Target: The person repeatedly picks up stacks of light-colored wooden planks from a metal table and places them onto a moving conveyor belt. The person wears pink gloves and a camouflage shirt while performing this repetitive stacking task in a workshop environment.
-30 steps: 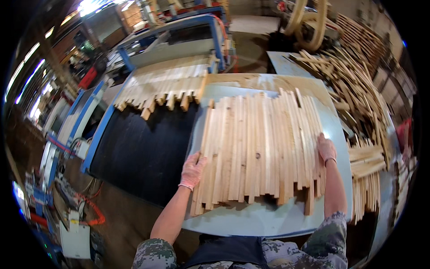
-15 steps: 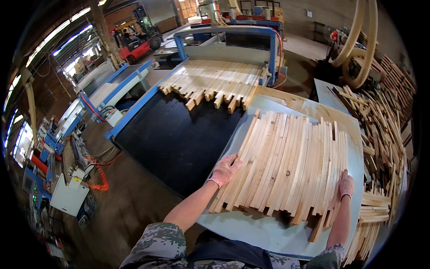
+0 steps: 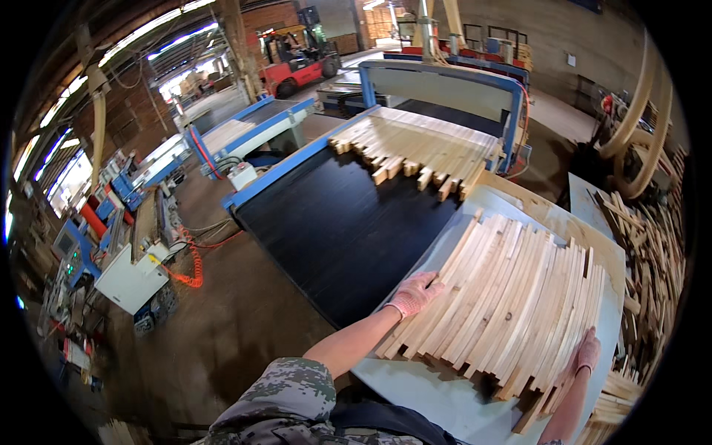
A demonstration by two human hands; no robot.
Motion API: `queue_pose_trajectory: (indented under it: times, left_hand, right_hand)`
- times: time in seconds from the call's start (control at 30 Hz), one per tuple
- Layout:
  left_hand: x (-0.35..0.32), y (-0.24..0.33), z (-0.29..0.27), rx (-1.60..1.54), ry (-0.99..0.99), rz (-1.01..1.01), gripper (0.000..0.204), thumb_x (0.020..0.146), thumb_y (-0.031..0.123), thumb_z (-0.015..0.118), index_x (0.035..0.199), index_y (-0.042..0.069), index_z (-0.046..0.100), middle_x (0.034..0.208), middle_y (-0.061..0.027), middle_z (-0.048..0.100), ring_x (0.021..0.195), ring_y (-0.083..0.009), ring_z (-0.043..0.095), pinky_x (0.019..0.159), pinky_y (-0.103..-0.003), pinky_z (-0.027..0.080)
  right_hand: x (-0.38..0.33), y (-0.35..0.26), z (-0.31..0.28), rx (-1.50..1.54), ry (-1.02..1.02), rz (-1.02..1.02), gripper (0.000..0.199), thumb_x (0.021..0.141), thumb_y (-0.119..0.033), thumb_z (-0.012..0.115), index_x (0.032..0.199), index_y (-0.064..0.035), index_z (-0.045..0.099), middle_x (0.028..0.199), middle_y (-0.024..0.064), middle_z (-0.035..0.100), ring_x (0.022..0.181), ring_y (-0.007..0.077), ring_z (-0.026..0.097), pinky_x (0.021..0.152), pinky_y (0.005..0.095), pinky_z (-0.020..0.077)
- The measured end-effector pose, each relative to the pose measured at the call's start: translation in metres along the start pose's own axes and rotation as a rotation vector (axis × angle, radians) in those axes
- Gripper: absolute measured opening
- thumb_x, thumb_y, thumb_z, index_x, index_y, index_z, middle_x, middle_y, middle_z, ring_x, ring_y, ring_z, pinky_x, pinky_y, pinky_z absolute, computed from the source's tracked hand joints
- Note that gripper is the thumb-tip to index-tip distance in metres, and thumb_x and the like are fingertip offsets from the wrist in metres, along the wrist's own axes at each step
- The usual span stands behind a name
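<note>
A row of pale wooden strips [image 3: 512,297] lies side by side on a light grey-blue tabletop [image 3: 404,382], their near ends uneven. At the row's left edge is my left hand [image 3: 415,294], in a pinkish knit glove, its fingers gripping the outermost strip. My right hand [image 3: 588,351], gloved alike, presses on the opposite edge, with its fingers close together along the side. The row sits between both hands. One strip [image 3: 528,419] sticks out toward me near the right. Parts of the fingers are hidden against the wood.
Left of the tabletop runs a black conveyor belt [image 3: 348,222], carrying another row of strips [image 3: 415,148] by a blue-framed gantry [image 3: 445,74]. Loose wood offcuts [image 3: 649,259] are heaped at right. A control cabinet [image 3: 133,278] with an orange coiled hose stands left; a red forklift [image 3: 297,67] is farther back.
The view has swung left, so the scene sits farther right and mostly lower in the picture. Both hands stay at the two sides of the strip row.
</note>
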State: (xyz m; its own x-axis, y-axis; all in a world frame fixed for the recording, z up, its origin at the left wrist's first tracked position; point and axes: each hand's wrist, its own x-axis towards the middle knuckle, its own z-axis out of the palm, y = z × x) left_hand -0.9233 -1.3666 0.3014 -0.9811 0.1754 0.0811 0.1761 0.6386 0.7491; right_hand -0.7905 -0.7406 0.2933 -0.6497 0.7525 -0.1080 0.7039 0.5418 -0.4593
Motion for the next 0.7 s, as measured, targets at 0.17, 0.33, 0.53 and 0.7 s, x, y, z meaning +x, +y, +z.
queue_pose_trajectory:
  times: [0.17, 0.33, 0.53, 0.7]
  left_hand:
    - [-0.005, -0.002, -0.002, -0.038, 0.027, -0.023, 0.065, 0.104, 0.048, 0.066, 0.148, 0.000, 0.062, 0.145, -0.0196, 0.065, 0.139, -0.0352, 0.058, 0.119, -0.040, 0.044]
    - [-0.008, 0.015, -0.010, -0.044, 0.000, -0.036, 0.069, 0.106, 0.051, 0.064, 0.149, -0.003, 0.060, 0.150, -0.0213, 0.062, 0.142, -0.0356, 0.057, 0.121, -0.041, 0.042]
    - [-0.007, 0.014, -0.009, -0.047, -0.006, -0.049, 0.068, 0.106, 0.050, 0.064, 0.150, -0.002, 0.060, 0.149, -0.0221, 0.062, 0.141, -0.0360, 0.057, 0.120, -0.041, 0.042]
    - [-0.007, 0.011, -0.007, -0.059, 0.005, -0.040, 0.067, 0.106, 0.050, 0.064, 0.150, 0.000, 0.061, 0.147, -0.0221, 0.063, 0.140, -0.0367, 0.057, 0.119, -0.042, 0.043]
  right_hand:
    - [0.000, -0.004, 0.009, 0.096, 0.064, -0.009, 0.085, 0.110, -0.069, 0.040, 0.115, 0.0083, 0.076, 0.111, 0.0309, 0.075, 0.109, 0.0469, 0.070, 0.099, 0.0523, 0.0513]
    - [0.010, 0.007, 0.011, 0.096, 0.079, 0.025, 0.084, 0.109, -0.069, 0.041, 0.118, 0.0069, 0.075, 0.114, 0.0300, 0.075, 0.110, 0.0462, 0.069, 0.100, 0.0512, 0.0512]
    - [0.012, 0.007, 0.010, 0.054, 0.053, 0.026, 0.082, 0.108, -0.069, 0.042, 0.120, 0.0052, 0.076, 0.117, 0.0288, 0.075, 0.112, 0.0460, 0.069, 0.101, 0.0509, 0.0512]
    - [0.011, 0.008, 0.009, 0.075, 0.053, 0.025, 0.081, 0.109, -0.068, 0.044, 0.120, 0.0054, 0.076, 0.118, 0.0291, 0.075, 0.114, 0.0457, 0.069, 0.102, 0.0506, 0.0510]
